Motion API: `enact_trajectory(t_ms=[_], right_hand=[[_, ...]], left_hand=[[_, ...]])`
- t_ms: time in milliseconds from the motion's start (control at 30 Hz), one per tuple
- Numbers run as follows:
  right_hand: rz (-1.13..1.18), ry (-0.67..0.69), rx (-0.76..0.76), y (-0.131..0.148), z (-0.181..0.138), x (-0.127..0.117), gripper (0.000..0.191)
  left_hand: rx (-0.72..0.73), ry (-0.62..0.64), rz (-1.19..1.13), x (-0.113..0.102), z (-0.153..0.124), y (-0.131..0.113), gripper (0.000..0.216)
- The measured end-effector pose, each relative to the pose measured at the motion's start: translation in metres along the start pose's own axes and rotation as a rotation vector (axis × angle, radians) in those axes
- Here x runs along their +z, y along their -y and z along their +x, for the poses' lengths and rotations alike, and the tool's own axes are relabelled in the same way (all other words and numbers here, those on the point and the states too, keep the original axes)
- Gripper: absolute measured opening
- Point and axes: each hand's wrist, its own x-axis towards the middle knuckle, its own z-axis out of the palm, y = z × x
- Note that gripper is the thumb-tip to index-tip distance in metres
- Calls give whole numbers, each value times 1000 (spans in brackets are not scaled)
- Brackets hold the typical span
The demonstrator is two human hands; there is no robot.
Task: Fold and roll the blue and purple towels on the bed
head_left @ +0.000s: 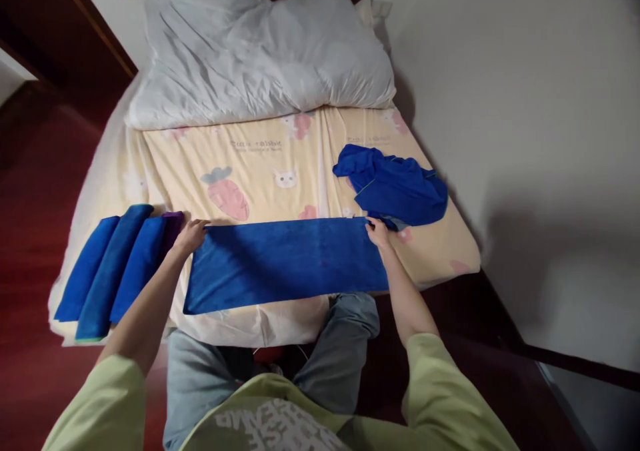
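A blue towel (290,261) lies spread flat as a long rectangle along the near edge of the bed. My left hand (192,235) pinches its far left corner, and my right hand (377,231) grips the far right corner. Just left of my left hand, several rolled or folded towels lie side by side, among them a blue towel (113,264) and a purple towel (171,231) partly hidden by my forearm. Beyond my right hand sits a crumpled heap of blue cloth (400,187).
The bed (270,171) has a cream sheet printed with carrots and rabbits. A large white pillow (270,57) lies at its head. A pale wall (540,104) stands on the right, and dark red floor (35,191) shows on the left. My knees are against the near edge.
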Motion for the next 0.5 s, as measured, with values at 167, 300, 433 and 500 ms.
enact_trajectory(t_ms=[167, 300, 433, 500], right_hand=[[-48, 0, -14, -7, 20, 6, 32], [-80, 16, -24, -11, 33, 9, 24], [-52, -18, -2, -10, 41, 13, 22], [-68, -64, 12, -5, 41, 16, 23]], left_hand=[[-73, 47, 58, 12, 15, 7, 37], [-81, 4, 101, 9, 16, 16, 35], [-109, -61, 85, 7, 17, 21, 31], [-146, -73, 54, 8, 15, 14, 31]])
